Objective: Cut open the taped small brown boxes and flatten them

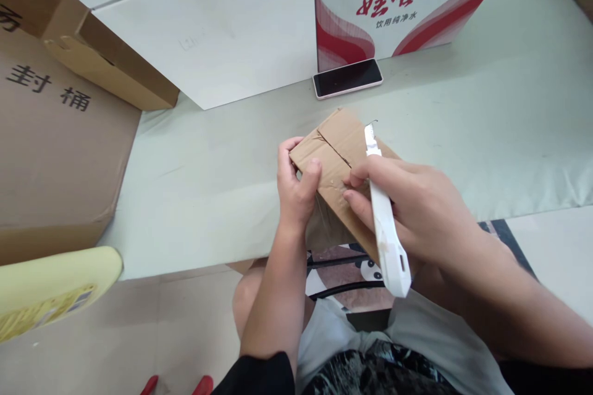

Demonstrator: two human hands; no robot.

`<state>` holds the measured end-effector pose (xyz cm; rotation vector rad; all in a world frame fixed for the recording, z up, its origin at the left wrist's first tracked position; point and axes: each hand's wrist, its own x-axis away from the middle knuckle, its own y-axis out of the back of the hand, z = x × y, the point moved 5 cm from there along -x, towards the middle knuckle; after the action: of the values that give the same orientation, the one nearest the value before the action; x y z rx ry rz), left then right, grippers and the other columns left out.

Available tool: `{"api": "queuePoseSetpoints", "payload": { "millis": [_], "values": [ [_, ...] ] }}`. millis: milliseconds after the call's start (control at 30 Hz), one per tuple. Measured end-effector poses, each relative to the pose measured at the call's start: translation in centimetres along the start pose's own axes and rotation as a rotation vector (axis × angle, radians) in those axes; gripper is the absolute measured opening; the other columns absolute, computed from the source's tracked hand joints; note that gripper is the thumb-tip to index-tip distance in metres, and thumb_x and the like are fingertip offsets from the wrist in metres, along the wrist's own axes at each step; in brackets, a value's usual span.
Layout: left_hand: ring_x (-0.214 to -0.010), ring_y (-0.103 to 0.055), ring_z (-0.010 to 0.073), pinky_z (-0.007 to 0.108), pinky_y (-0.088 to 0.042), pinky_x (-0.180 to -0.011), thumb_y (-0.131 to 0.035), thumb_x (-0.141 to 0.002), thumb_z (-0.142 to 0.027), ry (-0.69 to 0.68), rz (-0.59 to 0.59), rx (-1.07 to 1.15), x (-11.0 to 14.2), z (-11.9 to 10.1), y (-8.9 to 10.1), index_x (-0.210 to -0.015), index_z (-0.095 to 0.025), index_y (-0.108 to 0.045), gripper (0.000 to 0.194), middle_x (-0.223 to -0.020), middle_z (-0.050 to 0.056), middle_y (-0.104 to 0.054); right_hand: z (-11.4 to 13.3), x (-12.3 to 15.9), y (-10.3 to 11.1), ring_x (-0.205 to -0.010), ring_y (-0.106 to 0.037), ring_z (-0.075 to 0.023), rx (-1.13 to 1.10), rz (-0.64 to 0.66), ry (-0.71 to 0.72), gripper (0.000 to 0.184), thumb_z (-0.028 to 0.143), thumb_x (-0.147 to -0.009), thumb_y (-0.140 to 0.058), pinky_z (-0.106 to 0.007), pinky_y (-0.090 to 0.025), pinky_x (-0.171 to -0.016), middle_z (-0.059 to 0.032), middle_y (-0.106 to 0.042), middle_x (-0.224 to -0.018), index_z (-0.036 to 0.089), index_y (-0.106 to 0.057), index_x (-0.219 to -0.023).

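Note:
A small brown cardboard box is tilted over the front edge of the table. A dark slit runs across its upper face. My left hand grips the box's left end, thumb on top and fingers around the side. In my right hand is a white utility knife, its blade end pointing away from me beside the box and its handle end toward my lap. The right fingertips are at the box's face, close to the slit's near end. My right hand hides part of the box.
A phone lies on the cloth-covered table before a white and red carton. White boxes stand at the back, and large brown cartons at left. A yellow container is at the lower left.

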<state>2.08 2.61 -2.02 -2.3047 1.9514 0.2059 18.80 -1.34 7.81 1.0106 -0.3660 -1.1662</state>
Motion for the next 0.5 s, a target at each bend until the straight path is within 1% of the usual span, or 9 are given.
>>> {"api": "queuePoseSetpoints", "payload": {
  "millis": [300,500],
  "values": [
    [-0.094,-0.061,0.0229,0.038,-0.053,-0.083,-0.072,-0.081,-0.063,0.015,-0.011,0.025,-0.02,-0.13,-0.02,-0.116,-0.026,-0.056,0.053,-0.109,0.007,-0.064,0.23,-0.14,0.15,-0.06,-0.057,-0.0133,0.008,-0.007,0.015,0.012,0.03,-0.099,-0.055,-0.026,-0.036,-0.052,-0.0011,-0.07,-0.08,0.022,-0.058,-0.091],
    [-0.093,-0.06,0.0228,0.038,-0.052,-0.083,-0.073,-0.079,-0.064,0.025,-0.026,0.039,-0.04,-0.05,0.01,-0.115,-0.025,-0.057,0.055,-0.108,0.006,-0.065,0.1,-0.11,0.03,-0.059,-0.056,-0.0132,-0.01,-0.01,0.018,0.014,0.031,-0.099,-0.055,-0.025,-0.036,-0.052,-0.0014,-0.068,-0.077,0.021,-0.06,-0.091]
  ]
}}
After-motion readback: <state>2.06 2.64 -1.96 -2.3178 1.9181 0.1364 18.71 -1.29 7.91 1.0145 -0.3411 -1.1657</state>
